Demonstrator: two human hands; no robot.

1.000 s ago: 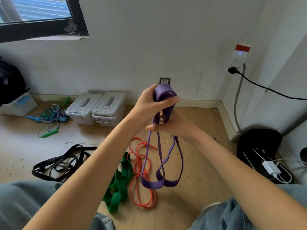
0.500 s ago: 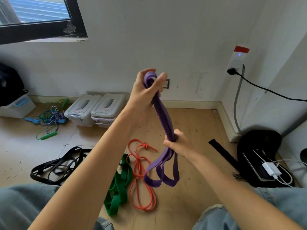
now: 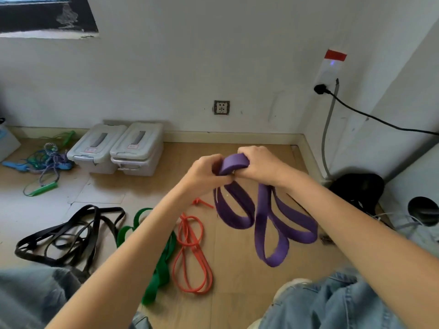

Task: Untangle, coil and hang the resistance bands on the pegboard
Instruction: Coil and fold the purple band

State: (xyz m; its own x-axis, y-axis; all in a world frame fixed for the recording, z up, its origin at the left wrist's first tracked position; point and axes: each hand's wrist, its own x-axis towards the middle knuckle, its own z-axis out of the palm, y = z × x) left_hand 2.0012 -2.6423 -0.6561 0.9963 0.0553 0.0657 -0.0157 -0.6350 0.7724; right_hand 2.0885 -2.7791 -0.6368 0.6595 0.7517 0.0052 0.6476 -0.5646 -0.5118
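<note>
Your left hand (image 3: pixel 206 173) and right hand (image 3: pixel 257 165) both grip the flat purple rubber resistance band (image 3: pixel 270 220) — fingers curled round its top fold. Its loops hang straight down, long axis vertical.

Bare forearms, light blue jeans (image 3: pixel 332 302), seemingly a pale shoe (image 3: pixel 288 287).

No text reading clearly anywhere. Showing only small pale labels, too blurred to make out, on the near faces of the two grey storage boxes (image 3: pixel 116 148) against the far wall; red tape (image 3: pixel 335 55) above the right-hand socket bearing no visible writing.
</note>
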